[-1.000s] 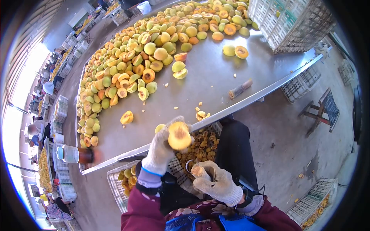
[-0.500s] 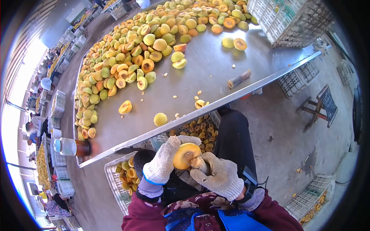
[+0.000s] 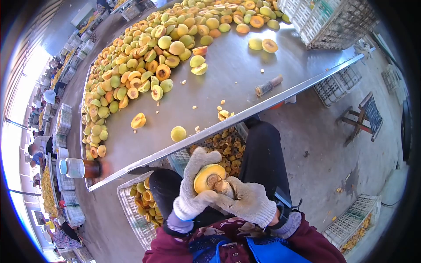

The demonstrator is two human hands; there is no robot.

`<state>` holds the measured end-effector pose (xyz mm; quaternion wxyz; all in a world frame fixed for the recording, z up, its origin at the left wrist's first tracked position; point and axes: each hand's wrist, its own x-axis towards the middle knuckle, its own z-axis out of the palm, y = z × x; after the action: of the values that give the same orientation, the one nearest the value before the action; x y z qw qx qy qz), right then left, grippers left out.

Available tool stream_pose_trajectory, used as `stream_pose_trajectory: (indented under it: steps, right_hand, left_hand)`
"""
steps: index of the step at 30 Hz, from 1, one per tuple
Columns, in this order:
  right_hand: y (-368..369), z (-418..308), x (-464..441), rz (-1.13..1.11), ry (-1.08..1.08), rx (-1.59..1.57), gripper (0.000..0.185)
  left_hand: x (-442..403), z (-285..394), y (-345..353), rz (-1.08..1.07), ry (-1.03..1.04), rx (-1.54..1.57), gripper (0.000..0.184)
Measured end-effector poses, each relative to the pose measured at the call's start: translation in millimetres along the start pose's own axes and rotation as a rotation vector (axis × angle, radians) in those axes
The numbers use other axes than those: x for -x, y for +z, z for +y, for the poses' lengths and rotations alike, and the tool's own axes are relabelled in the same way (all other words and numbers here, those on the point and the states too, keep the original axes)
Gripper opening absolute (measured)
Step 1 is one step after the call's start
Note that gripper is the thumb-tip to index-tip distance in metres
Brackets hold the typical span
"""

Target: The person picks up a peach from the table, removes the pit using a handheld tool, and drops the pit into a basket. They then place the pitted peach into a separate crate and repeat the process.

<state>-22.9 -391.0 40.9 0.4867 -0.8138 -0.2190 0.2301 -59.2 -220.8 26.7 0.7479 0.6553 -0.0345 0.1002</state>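
Note:
My left hand (image 3: 190, 189), in a white knit glove, is closed around a yellow peach half (image 3: 203, 176) with its cut face turned toward my right hand. My right hand (image 3: 251, 204), in a dirtier glove, grips a short pitting tool (image 3: 225, 188) with a thin curved metal edge. The tool's end meets the brown pit area at the peach's centre; the fingers hide part of it. Below my hands, between my knees, a crate (image 3: 179, 161) holds brown pits (image 3: 226, 153). Another crate (image 3: 128, 206) at my left holds peach halves (image 3: 147, 202).
A metal table (image 3: 210, 98) carries a large heap of peach halves (image 3: 144, 57), a wrapped tool-like piece (image 3: 269, 86) and loose kernels. A jar of dark liquid (image 3: 81, 168) stands at its left corner. On the right are a white crate (image 3: 331, 22) and a stool (image 3: 364, 116). People work far left.
My left hand has turned and shifted its grip, its fingers now behind and beneath the peach half. The peach half has moved slightly left. The view has shifted a little.

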Motion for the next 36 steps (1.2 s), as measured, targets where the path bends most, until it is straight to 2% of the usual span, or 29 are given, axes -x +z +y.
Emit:
stream_pose_trajectory:
  steps: [1, 3, 4, 6, 7, 8, 10, 11, 12, 13, 14, 15, 16, 18, 19, 21, 23, 24, 26, 30, 33, 34, 35, 36]
  right_hand:
    - [1, 1, -1, -0.046, 0.019, 0.004, 0.043]
    - [9, 4, 1, -0.074, 0.04, -0.008, 0.044]
    - [11, 5, 2, -0.098, 0.057, -0.02, 0.044]
    - [7, -1, 3, -0.129, 0.081, -0.034, 0.044]
    - [5, -3, 4, -0.16, 0.106, -0.051, 0.045]
    - [6, -2, 5, -0.159, 0.107, -0.053, 0.045]
    - [7, 0, 4, -0.157, 0.111, -0.126, 0.046]
    - [4, -1, 3, -0.153, 0.114, -0.13, 0.046]
    - [-3, -5, 1, -0.256, 0.201, -0.257, 0.044]
    - [-7, -7, 0, -0.36, 0.285, -0.382, 0.042]
    - [-5, -4, 0, -0.357, 0.285, -0.382, 0.042]
    - [0, 0, 1, -0.436, 0.358, -0.52, 0.04]
    - [3, 2, 1, -0.517, 0.432, -0.657, 0.038]
    - [7, 2, 6, -0.51, 0.437, -0.694, 0.032]
    - [12, 6, 8, -0.514, 0.409, -0.812, 0.031]
    - [10, 10, 9, -0.51, 0.374, -0.931, 0.03]
    - [2, 12, 8, -0.753, 0.555, -1.231, 0.029]
    - [2, 11, 9, -0.752, 0.555, -1.235, 0.029]
    - [3, 7, 11, -0.693, 0.51, -1.171, 0.03]
    - [-5, 10, 10, -0.835, 0.581, -1.279, 0.031]
    - [1, 14, 13, -0.872, 0.503, -1.323, 0.035]
    - [2, 13, 14, -0.88, 0.385, -1.36, 0.037]
    - [2, 13, 14, -0.884, 0.264, -1.393, 0.038]
    - [1, 14, 14, -0.881, 0.262, -1.392, 0.038]
  left_hand:
    - [3, -4, 4, 0.001, 0.001, 0.0, 0.088]
    - [8, -4, 12, 0.143, -0.01, -0.015, 0.068]
    - [5, 1, 7, 0.146, -0.011, -0.014, 0.068]
    - [-14, 18, -11, -0.121, -0.333, -0.055, 0.06]
    - [-23, 29, -8, -0.138, -0.451, -0.132, 0.071]
    - [-23, 30, -6, -0.14, -0.452, -0.133, 0.071]
    - [-20, 28, 3, -0.07, -0.324, 0.219, 0.077]
    - [-14, 28, 12, 0.041, -0.259, 0.321, 0.081]
    - [-10, 24, 20, 0.035, -0.263, 0.321, 0.081]
    - [-6, 18, 27, 0.148, -0.156, 0.218, 0.08]
    - [-2, 13, 32, 0.261, -0.046, 0.114, 0.079]
    - [1, 11, 37, 0.336, -0.056, 0.203, 0.067]
    - [2, 12, 35, 0.339, -0.055, 0.203, 0.067]
    - [3, 20, 33, 0.336, -0.249, 0.134, 0.048]
    - [-2, 27, 36, 0.374, -0.276, 0.071, 0.03]
    - [-6, 34, 35, 0.33, -0.299, -0.031, 0.027]
    - [-15, 44, 32, 0.244, -0.339, -0.199, 0.02]
    - [-15, 42, 31, 0.241, -0.342, -0.201, 0.02]
    - [-14, 39, 29, 0.11, -0.058, -0.65, 0.027]
    - [-13, 41, 26, 0.082, -0.129, -0.501, 0.025]
    - [-18, 52, 19, -0.128, 0.043, -0.559, 0.024]
    - [-18, 52, 17, -0.129, 0.044, -0.56, 0.024]
    - [-18, 50, 15, -0.151, 0.202, -0.587, 0.027]
    - [-17, 47, 13, -0.174, 0.36, -0.611, 0.031]
